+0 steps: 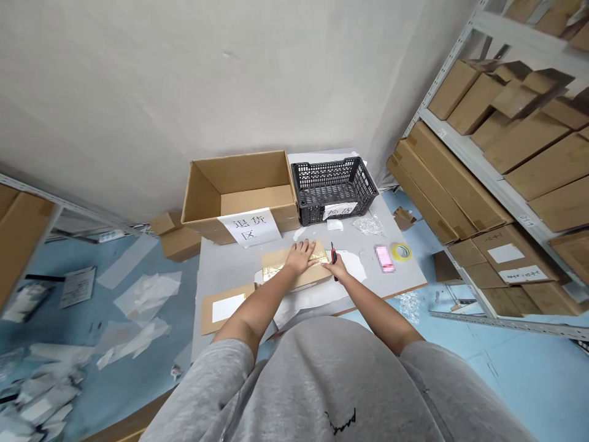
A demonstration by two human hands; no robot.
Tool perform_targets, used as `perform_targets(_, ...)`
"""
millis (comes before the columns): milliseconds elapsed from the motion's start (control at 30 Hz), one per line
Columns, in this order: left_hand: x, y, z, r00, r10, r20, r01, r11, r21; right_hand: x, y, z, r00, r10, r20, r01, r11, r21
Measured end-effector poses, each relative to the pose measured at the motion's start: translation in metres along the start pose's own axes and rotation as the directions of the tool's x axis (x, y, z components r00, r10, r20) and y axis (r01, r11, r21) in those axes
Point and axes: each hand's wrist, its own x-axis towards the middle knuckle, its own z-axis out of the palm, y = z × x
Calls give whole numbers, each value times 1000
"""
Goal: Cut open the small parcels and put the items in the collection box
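Observation:
A small brown cardboard parcel (pixel 276 265) sealed with shiny yellowish tape lies on the grey table (pixel 230 270) in front of me. My left hand (pixel 301 255) rests flat on top of it, fingers stretched out. My right hand (pixel 337 268) is at the parcel's right end, closed round a small red-and-black cutter (pixel 333 253) whose tip points at the parcel's edge. White paper lies under the parcel.
An open cardboard box (pixel 239 193) with a white label and a black plastic crate (pixel 332 187) stand at the table's back. A pink item (pixel 383 258), a tape roll (pixel 402 251) and a flat envelope (pixel 225 307) lie nearby. Shelves of boxes (pixel 497 159) stand at right; litter covers the floor.

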Motion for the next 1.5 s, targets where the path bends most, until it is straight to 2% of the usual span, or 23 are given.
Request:
perform_targets(133, 9, -1, 5, 999, 39, 26, -39, 999, -8, 1, 0, 0, 1000, -1, -16, 1, 1000, -3)
perform_targets(267, 15, 0, 7, 996, 58, 62, -58, 998, 1, -3, -8, 1, 999, 5, -39, -11, 987, -163)
perform_targets(400, 13, 10, 10, 998, 57, 29, -57, 998, 11, -16, -17, -7, 998, -33, -51, 16, 954, -300)
perform_targets(500, 9, 16, 12, 998, 55, -13, -54, 998, 25, -27, -19, -18, 999, 49, -18, -52, 980, -193)
perform_targets(633, 9, 14, 10, 998, 61, -12, -61, 998, 21, -38, -20, -28, 967, 174, 187, -184, 982, 42)
perform_targets(700, 11, 13, 8, 998, 60, 11, -61, 998, 30, -40, -23, -28, 957, 189, 221, -210, 975, 76)
perform_targets(1067, 20, 13, 9, 998, 47, 46, -49, 998, 36, -41, -35, -23, 952, 239, 193, -257, 963, 76)
perform_targets(1300, 21, 15, 1, 997, 29, 71, -32, 999, 34, -29, -48, -21, 958, 240, 158, -233, 971, -60)
perform_targets(1500, 17, 21, -1, 995, 16, 95, -21, 999, 50, -39, -40, -24, 959, 236, 158, -217, 968, -127)
